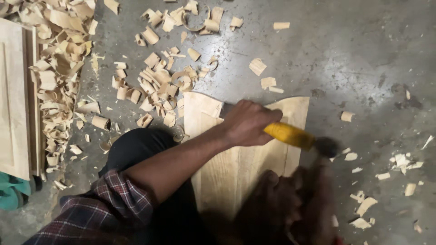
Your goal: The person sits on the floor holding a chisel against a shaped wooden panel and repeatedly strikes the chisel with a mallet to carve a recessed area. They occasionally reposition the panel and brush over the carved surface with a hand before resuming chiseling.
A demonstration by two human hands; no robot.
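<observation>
- Chisel [290, 134] with yellow handle lies across a pale wood board [236, 168] on the concrete floor [354, 59], near centre.
- Left hand [247, 122] clamped round the chisel handle, arm reaching in from the near left.
- Right hand [290, 204] at near right, blurred; grip cannot be told, and what it holds, if anything, is unclear.
- Dark blurred end at the handle's right; shape unclear.
- Wood shavings [154, 86] scattered far and left, beside a wood panel [13, 100].
- Risk, as judged: a glancing stroke could slip the chisel off the board or gouge it; loose shavings underfoot could shift the board.
</observation>
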